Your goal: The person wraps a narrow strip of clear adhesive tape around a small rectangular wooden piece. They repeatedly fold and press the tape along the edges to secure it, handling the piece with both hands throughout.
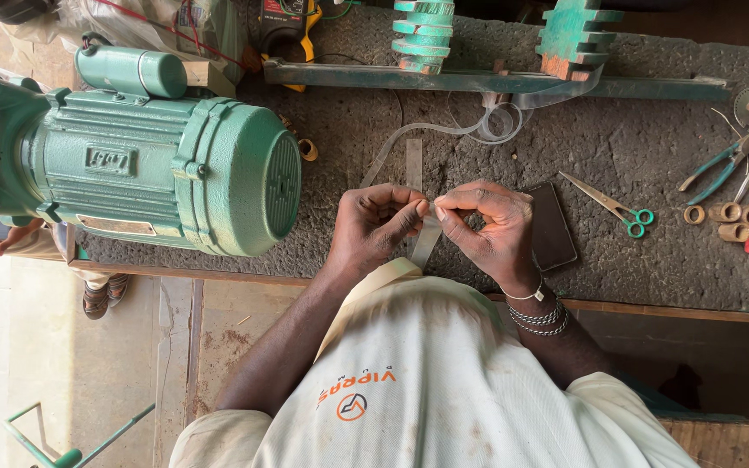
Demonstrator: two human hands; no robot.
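Observation:
My left hand (374,227) and my right hand (489,227) meet over the rough dark workbench (617,147), fingertips pinched together on a narrow strip of clear plastic film (416,173). The strip runs from my fingers toward the far side and also hangs down toward my chest. More of the same clear film (496,121) lies curled near a long metal bar (496,81). Bracelets circle my right wrist.
A big green electric motor (140,165) fills the bench's left end. A dark phone (552,227) lies by my right hand, green-handled scissors (613,204) beyond it. Pliers, a screwdriver and small tubes (739,212) lie at far right. Another person's sandalled feet (101,295) stand lower left.

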